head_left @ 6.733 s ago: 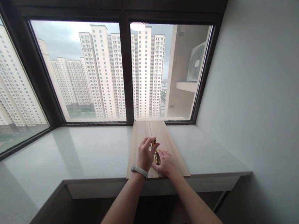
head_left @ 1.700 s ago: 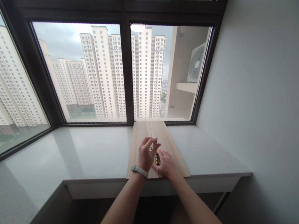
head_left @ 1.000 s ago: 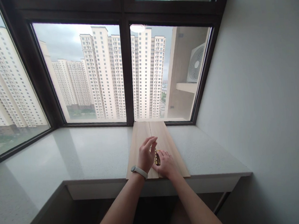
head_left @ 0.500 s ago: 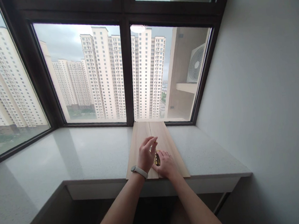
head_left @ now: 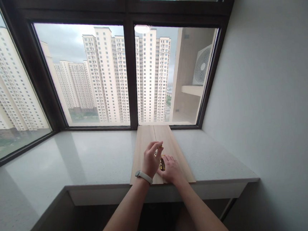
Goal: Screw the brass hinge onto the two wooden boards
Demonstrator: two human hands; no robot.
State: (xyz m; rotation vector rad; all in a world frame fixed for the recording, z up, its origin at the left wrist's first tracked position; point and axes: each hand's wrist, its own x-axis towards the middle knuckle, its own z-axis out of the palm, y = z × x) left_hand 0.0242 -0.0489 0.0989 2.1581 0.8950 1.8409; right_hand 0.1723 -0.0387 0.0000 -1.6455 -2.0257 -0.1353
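Pinching gold bit: left fingers. Right fingers wrapped around gold-dark object over board.

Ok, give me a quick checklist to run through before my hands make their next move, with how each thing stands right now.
1. Left hand pinching the small gold piece: ok, between thumb and forefinger.
2. Right hand at the gold-and-black object: ok, beside it; grip firmness doesn't show.
3. Gold piece separate from that object: cannot tell, fingers hide the space between.
4. Whole object in view: not ok, the hands cover part.
5. Wooden board lying on the white countertop: ok.
6. Wristband away from the object: ok, it's on the left wrist.
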